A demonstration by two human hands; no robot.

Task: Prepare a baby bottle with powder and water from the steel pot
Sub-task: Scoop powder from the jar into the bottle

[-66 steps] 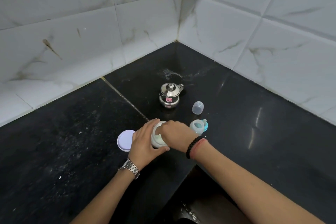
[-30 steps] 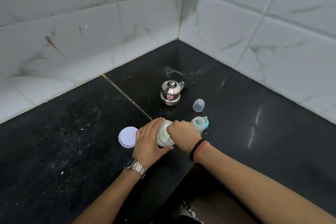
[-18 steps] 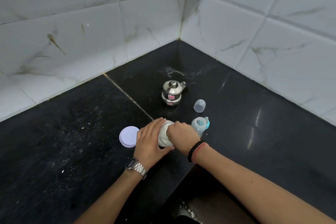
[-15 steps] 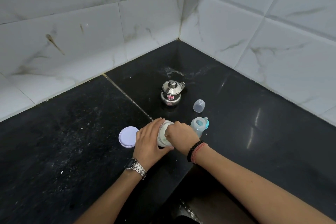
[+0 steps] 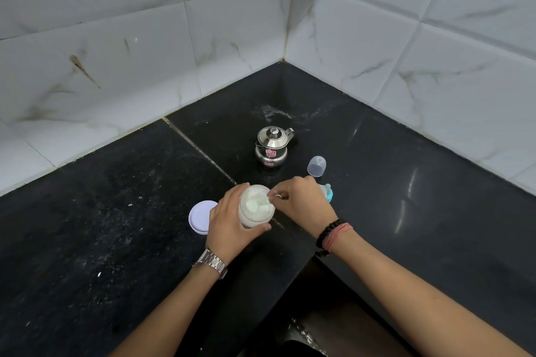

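I have the powder jar (image 5: 256, 209) at centre counter, my left hand (image 5: 229, 223) wrapped around it, my right hand (image 5: 301, 203) pinching the scoop (image 5: 265, 203) inside. I'd lift it level and slowly to the baby bottle (image 5: 327, 193) at 3 o'clock. Steel pot (image 5: 272, 146) waits at 12, lid (image 5: 201, 216) at 9

head-worn view, facing down, near counter corner (image 5: 282, 62)
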